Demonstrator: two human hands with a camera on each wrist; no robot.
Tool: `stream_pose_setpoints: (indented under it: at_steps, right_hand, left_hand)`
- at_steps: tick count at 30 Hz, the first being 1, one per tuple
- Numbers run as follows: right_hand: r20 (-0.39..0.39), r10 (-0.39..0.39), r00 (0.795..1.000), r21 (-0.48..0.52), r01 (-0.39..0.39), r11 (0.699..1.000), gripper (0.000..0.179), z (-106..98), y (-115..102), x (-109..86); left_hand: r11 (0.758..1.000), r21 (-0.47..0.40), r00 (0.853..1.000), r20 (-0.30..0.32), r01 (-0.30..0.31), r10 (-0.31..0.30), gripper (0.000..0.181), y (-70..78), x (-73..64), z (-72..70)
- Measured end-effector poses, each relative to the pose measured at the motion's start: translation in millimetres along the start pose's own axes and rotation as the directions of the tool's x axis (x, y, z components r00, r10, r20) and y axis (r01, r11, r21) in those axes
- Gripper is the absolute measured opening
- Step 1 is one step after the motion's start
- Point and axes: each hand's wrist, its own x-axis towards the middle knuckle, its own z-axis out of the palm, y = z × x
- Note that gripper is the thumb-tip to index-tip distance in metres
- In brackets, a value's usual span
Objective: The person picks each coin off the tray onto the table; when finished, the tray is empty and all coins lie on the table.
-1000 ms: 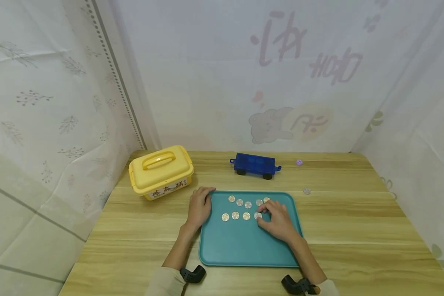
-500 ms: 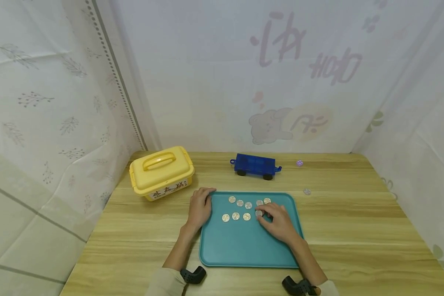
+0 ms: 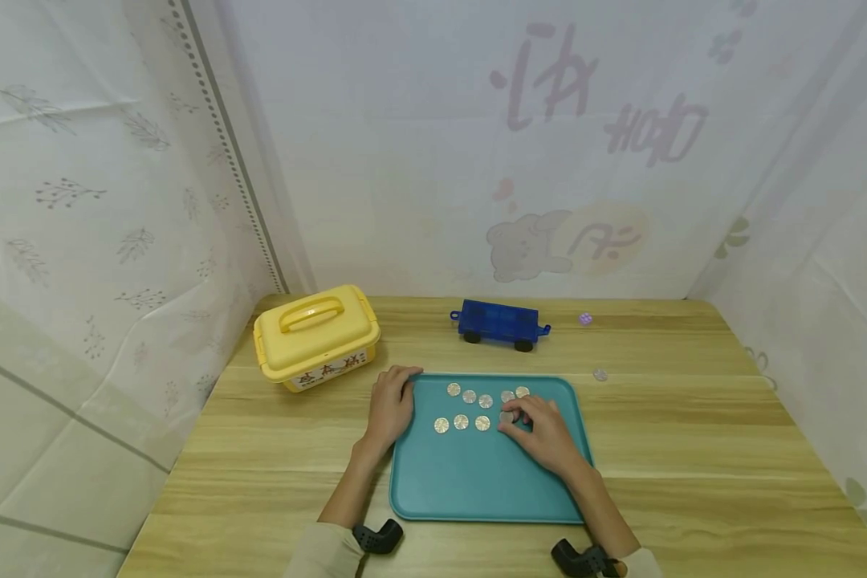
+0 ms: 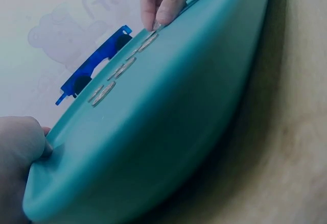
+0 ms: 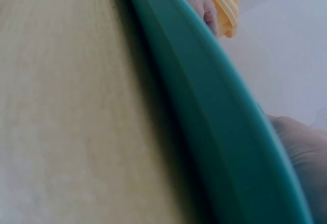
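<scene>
A teal tray (image 3: 487, 490) lies on the wooden table with two rows of silvery coins on it. The far row begins with a coin (image 3: 453, 389) at the left; the nearer row begins with another coin (image 3: 441, 425). My right hand (image 3: 545, 437) reaches over the tray's right side and pinches the rightmost coin (image 3: 506, 417) of the nearer row between thumb and fingers. At the far left corner, my left hand (image 3: 391, 408) holds the tray's edge; the left wrist view shows its thumb (image 4: 47, 150) inside the rim. The right wrist view hides the coins behind the tray's side.
Behind the tray stands a blue toy wagon (image 3: 498, 323) with black wheels. A yellow lidded box (image 3: 316, 333) with a handle sits at the back left. To the right lie a small purple piece (image 3: 585, 319) and a loose silvery disc (image 3: 600, 375) on the table.
The coin at my right fingertips has shifted slightly away from me, and the thumb has come a little further left beside it. My left hand and the tray have stayed put.
</scene>
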Motion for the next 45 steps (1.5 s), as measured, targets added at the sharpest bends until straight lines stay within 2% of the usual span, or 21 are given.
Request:
stream_pose_setpoints:
  at_steps: [4, 8, 14, 17, 21, 26, 30, 38, 45]
  right_hand:
    - [-0.012, -0.002, 1.000, 0.019, 0.003, 1.000, 0.024, -1, 0, -0.1]
    - [-0.022, -0.003, 1.000, 0.025, 0.004, 1.000, 0.024, -4, 1, -0.2]
    - [0.035, 0.025, 0.999, 0.020, -0.026, 0.999, 0.023, -11, -3, -1.8]
    - [0.065, 0.038, 0.997, 0.066, -0.042, 0.997, 0.022, -21, -5, -2.5]
    - [0.066, 0.070, 0.995, 0.084, -0.075, 0.994, 0.023, -44, -2, -1.1]
    - [0.042, 0.135, 0.990, 0.076, -0.138, 0.988, 0.030, -73, 14, -1.1]
    - [0.014, 0.165, 0.986, 0.067, -0.166, 0.984, 0.029, -89, 33, -1.8]
    - [0.001, 0.144, 0.990, 0.004, -0.144, 0.990, 0.029, -109, 65, 8.2]
    - [0.023, 0.102, 0.995, -0.149, -0.097, 0.984, 0.028, -113, 83, 20.1]
  left_hand:
    - [1.000, -0.009, 1.000, -0.004, -0.001, 0.001, 0.028, 1.4, 0.6, 0.7]
    - [0.999, -0.010, 0.999, -0.009, -0.033, 0.032, 0.028, 2.2, 1.7, 3.0]
    - [0.999, -0.005, 0.999, -0.023, -0.037, 0.037, 0.027, 1.4, -1.3, 3.7]
    - [0.999, 0.000, 0.999, -0.034, -0.039, 0.039, 0.027, 0.3, -2.8, 2.7]
    - [0.999, 0.002, 0.999, -0.033, -0.038, 0.038, 0.027, -0.4, -1.5, 0.6]
    - [1.000, 0.003, 1.000, -0.020, -0.019, 0.019, 0.028, -1.1, 0.9, -1.7]
    - [1.000, 0.005, 1.000, -0.010, -0.010, 0.010, 0.028, -1.4, 0.8, -2.1]
    - [1.000, 0.011, 0.999, -0.023, -0.029, 0.029, 0.028, 0.3, 0.4, -2.4]
    - [0.999, 0.014, 0.999, -0.019, -0.030, 0.030, 0.028, 1.8, -0.5, -0.6]
